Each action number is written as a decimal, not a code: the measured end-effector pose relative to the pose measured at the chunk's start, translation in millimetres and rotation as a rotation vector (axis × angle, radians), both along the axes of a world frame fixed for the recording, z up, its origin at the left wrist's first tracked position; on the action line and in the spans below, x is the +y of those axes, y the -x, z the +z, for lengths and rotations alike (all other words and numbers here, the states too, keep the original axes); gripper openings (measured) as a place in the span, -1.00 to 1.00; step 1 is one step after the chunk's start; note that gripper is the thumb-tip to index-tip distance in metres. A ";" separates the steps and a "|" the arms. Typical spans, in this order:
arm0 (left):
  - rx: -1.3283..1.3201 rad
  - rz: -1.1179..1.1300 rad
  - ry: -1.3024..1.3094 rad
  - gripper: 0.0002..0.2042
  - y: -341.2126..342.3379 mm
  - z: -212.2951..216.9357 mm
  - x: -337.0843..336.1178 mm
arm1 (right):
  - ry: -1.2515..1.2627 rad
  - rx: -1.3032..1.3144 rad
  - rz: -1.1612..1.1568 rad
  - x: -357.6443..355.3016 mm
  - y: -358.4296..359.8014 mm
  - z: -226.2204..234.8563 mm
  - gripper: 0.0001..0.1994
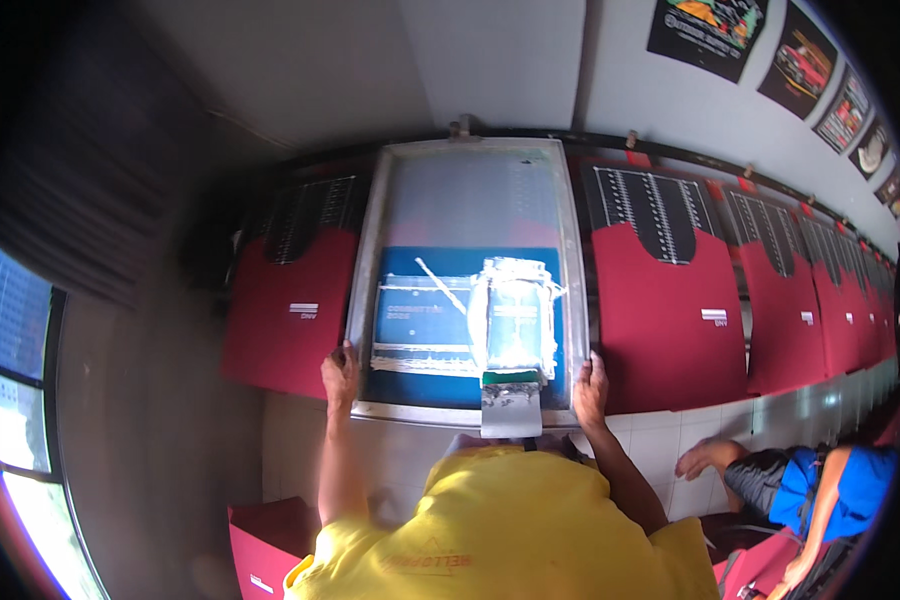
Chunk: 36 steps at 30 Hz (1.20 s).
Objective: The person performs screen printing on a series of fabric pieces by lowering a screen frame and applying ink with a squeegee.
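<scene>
Yellow shirt [500,520], worn by the person, fills the lower middle of the view, with both forearms reaching up from it to a printing screen [467,285]. Left hand [340,375] is closed over the near left corner of the screen's metal frame; right hand [590,385] is closed over the near right corner. The screen lies flat on a long table [660,435] with its long axis running away from the person, toward the wall. Its blue mesh carries white ink streaks. A squeegee [513,345] rests on the mesh right of centre, its handle overhanging the near edge of the frame between the two hands and nearer the right hand. It lies just up and left of that hand, its long axis parallel to the frame's sides.

Red shirts [670,310] with dark patterned tops lie in a row along the table on both sides of the screen, receding toward its right end. A dark rail [670,150] runs along the far edge. Dark posters [710,30] hang on the wall above. Another person in blue [820,480] sits low at the right.
</scene>
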<state>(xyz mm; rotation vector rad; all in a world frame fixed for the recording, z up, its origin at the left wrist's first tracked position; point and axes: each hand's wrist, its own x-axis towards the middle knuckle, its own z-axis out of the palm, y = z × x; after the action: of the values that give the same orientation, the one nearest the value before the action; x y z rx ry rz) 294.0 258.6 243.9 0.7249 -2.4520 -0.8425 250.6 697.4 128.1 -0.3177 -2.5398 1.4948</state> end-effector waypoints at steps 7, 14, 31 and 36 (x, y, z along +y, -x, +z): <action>-0.023 0.041 -0.250 -0.50 -3.3 39.6 24.2 | 0.080 0.250 -0.053 5.4 2.8 -5.8 -0.71; 0.129 -0.152 -0.346 -0.47 2.2 -43.6 -21.8 | 0.035 0.300 -0.102 -2.2 2.8 3.4 -0.72; 0.069 -0.195 -0.481 -0.53 23.8 -85.5 -59.3 | -0.128 0.202 -0.092 -3.0 -7.2 29.8 -0.72; 0.031 -0.165 -0.448 -0.52 24.7 -85.0 -60.6 | -0.113 0.152 -0.140 -8.3 -7.3 48.6 -0.73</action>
<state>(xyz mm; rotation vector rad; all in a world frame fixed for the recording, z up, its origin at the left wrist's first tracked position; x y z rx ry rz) 269.3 198.1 158.8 0.6534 -2.3392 -1.4840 257.9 689.1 176.7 -0.3433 -2.4172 1.2697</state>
